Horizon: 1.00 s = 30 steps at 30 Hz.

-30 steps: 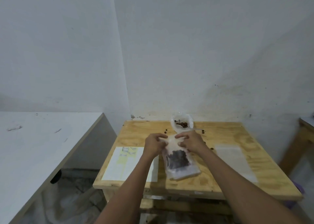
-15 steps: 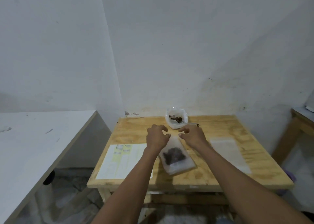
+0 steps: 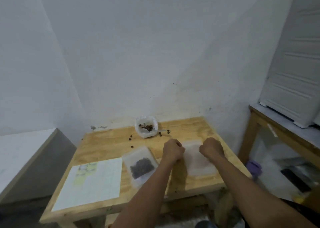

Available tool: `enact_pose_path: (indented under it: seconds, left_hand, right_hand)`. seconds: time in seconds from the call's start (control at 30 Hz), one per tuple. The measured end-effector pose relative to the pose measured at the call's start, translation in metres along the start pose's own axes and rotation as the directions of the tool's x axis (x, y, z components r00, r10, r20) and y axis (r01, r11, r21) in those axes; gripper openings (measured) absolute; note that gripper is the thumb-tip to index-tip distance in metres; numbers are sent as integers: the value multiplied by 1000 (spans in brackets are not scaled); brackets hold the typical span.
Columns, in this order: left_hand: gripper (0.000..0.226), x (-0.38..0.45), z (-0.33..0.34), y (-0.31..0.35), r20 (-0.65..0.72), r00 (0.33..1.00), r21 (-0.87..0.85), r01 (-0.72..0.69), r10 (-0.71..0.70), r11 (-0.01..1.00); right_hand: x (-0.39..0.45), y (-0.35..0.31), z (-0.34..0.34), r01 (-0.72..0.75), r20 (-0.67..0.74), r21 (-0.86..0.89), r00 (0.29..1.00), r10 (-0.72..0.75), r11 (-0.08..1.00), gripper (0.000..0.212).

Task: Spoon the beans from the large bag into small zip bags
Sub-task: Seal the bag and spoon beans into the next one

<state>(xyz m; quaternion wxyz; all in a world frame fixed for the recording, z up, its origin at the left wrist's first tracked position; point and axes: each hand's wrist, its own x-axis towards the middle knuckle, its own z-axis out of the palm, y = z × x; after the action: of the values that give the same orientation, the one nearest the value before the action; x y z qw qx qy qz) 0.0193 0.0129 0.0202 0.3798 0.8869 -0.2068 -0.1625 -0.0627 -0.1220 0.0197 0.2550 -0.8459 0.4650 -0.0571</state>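
While the wooden tabletop (image 3: pixel 107 141) meets the wall at its far edge, bare wood lies open at its left rear. One paper sheet (image 3: pixel 91 181) covers the near left corner. Two small zip bags lie flat: the filled bag (image 3: pixel 140 165) shows dark beans, the empty bag (image 3: pixel 197 158) is cloudy. One large bag (image 3: pixel 146 128) stands open at the wall, loose beans (image 3: pixel 130 138) around it. Left hand (image 3: pixel 173 149) and right hand (image 3: pixel 212 148), fingers curled, flank the empty bag's top; whether they pinch it, I cannot tell.

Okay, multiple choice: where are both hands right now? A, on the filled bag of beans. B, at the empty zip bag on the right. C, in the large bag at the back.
B: the left hand and right hand flank the empty zip bag; the filled bag lies untouched.
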Motion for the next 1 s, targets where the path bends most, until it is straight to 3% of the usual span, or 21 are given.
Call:
enact_pose_path:
  seconds: [0.17, 0.27, 0.43, 0.53, 0.63, 0.73, 0.87, 1.0]
  left_hand:
    - [5, 2, 6, 5, -22, 998, -75, 55, -57, 996]
    - [7, 0, 8, 8, -64, 995, -73, 67, -72, 995]
    - [9, 0, 9, 11, -107, 990, -122, 73, -86, 990]
    - [14, 2, 8, 15, -128, 981, -293, 101, -144, 951]
    - [22, 4, -1, 21, -124, 974, -550, 92, -189, 830]
    - [30, 3, -26, 29, -182, 976, -674, -32, -124, 738]
    - [28, -3, -74, 33, -260, 965, -691, -163, -32, 704]
    - [25, -5, -114, 21, -316, 934, -552, -323, 166, 769]
  right_hand:
    - [0, 0, 2, -9, -8, 22, 1000, 9, 1000, 33]
    - [-4, -3, -3, 4, -10, 34, 1000, -3, 999, 12]
    - [-8, -8, -9, 0, -55, 49, 998, 3, 999, 27]
    - [-8, -12, -15, 1, -95, 108, 995, 9, 994, 33]
    - [-5, -18, -25, 57, -142, 262, 990, -20, 963, 35]
    - [-3, -31, -36, 183, -157, 505, 980, -118, 844, 34]
    - [-17, -61, -61, 257, -136, 794, 958, -252, 551, 34]
    - [-32, -92, -80, 347, -41, 776, 861, -506, 527, 28]
